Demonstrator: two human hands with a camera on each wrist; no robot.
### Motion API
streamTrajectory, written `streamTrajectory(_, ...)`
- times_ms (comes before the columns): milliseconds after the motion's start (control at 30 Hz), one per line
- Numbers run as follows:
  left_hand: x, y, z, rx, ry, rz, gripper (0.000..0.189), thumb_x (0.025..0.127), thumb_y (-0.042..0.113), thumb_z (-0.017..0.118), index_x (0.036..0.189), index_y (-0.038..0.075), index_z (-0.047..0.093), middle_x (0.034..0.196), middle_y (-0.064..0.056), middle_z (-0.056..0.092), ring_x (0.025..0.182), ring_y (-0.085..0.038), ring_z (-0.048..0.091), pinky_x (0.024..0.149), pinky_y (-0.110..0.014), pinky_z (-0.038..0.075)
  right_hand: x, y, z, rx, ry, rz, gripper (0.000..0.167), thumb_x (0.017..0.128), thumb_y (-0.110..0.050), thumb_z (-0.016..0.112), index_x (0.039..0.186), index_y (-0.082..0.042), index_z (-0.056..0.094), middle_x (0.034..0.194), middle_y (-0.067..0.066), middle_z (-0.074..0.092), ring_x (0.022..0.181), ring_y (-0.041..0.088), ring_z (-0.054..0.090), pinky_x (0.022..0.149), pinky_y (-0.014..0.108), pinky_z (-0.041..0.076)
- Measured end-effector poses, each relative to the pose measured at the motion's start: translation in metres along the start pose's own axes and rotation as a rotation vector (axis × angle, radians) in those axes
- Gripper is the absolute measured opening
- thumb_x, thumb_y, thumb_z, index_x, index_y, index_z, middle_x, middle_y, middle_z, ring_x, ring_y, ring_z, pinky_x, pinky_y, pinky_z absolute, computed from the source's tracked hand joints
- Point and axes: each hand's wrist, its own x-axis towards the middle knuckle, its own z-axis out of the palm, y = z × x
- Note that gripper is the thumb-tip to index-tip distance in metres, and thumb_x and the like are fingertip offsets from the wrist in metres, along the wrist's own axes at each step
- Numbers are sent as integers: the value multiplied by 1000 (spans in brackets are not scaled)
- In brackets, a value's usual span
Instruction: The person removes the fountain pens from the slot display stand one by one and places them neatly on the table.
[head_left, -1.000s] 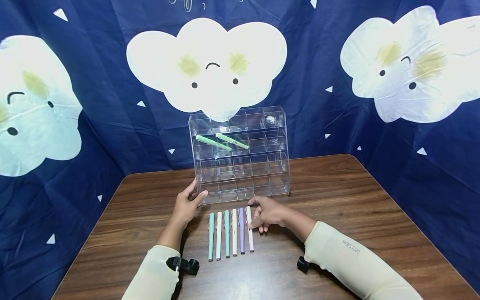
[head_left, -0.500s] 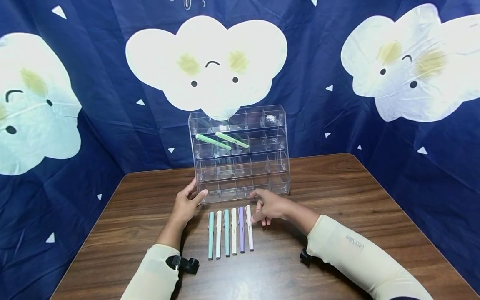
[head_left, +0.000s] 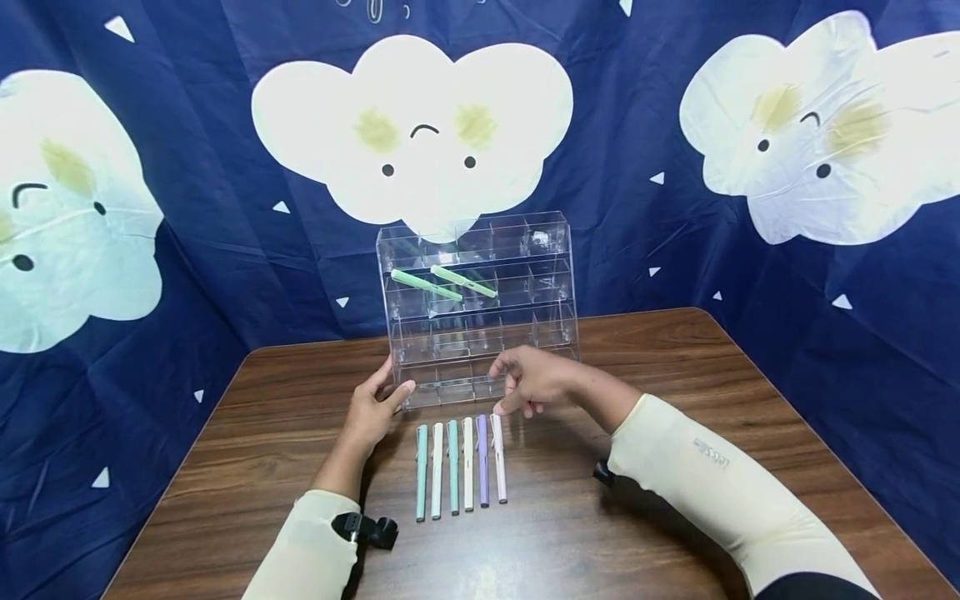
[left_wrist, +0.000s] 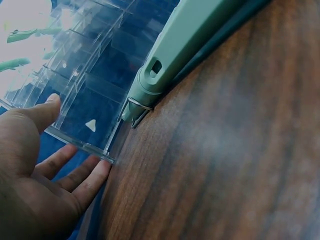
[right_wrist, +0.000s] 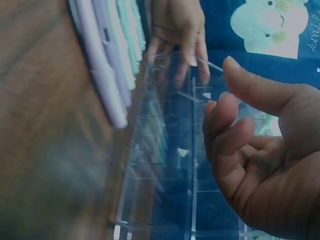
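A clear plastic display rack (head_left: pixel 483 333) with several stepped rows of compartments stands on the table. My left hand (head_left: pixel 375 408) holds its lower left side, thumb in front and fingers along the outer edge. Two green pens (head_left: pixel 427 286) lie slanted in an upper row. In front of the rack is a row of capped pens with clips: teal pens (head_left: pixel 422 473), cream pens (head_left: pixel 468 464), a purple pen (head_left: pixel 483 461) and a pale pink pen (head_left: pixel 499 459) at the right end. My right hand (head_left: pixel 536 379), fingers loosely bent and holding nothing, hovers before the lowest row, thumb near the pink pen's top.
The wooden table (head_left: pixel 675 400) extends to both sides of the rack. Behind it hangs a dark blue cloth (head_left: pixel 622 250) with white clouds. In the left wrist view, a teal pen (left_wrist: pixel 175 50) looms close to the camera.
My right hand has moved from beside the pale pink pen up and away toward the rack's lowest row. The left hand and the pens have stayed in place.
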Motion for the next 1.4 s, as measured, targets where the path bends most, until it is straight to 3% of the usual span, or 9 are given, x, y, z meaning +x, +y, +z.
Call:
streamTrajectory(167,0,0,0,18,-7,-9,77,107,23,74,172,22,34,172,-22,43,154,-43,50,102,-28,62,2,-13,-15,-29,-23,-13,56,89,-8,90,137,-1,62,83,5,70,55,15,63,51,27,51)
streamTrajectory(333,0,0,0,32,-5,-3,77,107,23,74,172,22,34,170,-23,46,154,-43,51,102,-27,61,2,-27,-30,-21,8,-31,55,90,-5,88,138,1,61,84,5,69,57,15,62,53,26,51)
streamTrajectory(633,-1,0,-1,4,0,15,75,107,20,74,172,20,36,166,-26,50,152,-44,53,93,-18,60,3,-49,-48,-15,152,-145,46,92,-2,86,132,1,64,85,4,65,59,18,62,54,25,47)
streamTrajectory(767,0,-1,0,-18,2,20,75,107,16,74,171,19,36,168,-25,48,149,-44,55,92,-19,61,8,-57,-54,-64,238,-210,41,95,-5,85,131,0,66,88,4,64,60,17,62,58,28,52)
streamTrajectory(1000,2,-2,2,-39,-3,19,76,107,14,73,172,19,35,173,-21,42,146,-40,58,88,-19,62,26,-65,-60,-78,390,-241,42,98,-9,83,135,1,66,108,10,60,67,20,62,71,40,61)
streamTrajectory(1233,0,0,1,-21,-9,1,77,107,17,73,172,20,33,174,-21,41,149,-42,55,90,-21,62,47,-70,-61,-136,462,-221,41,104,-19,78,141,-9,63,139,18,60,68,25,67,70,38,60)
streamTrajectory(1400,-2,1,-1,-21,-12,-14,77,108,19,73,173,21,33,176,-19,36,150,-41,55,92,-23,62,64,-71,-56,-173,490,-157,49,106,-23,76,149,-8,59,147,15,59,65,21,68,70,37,61)
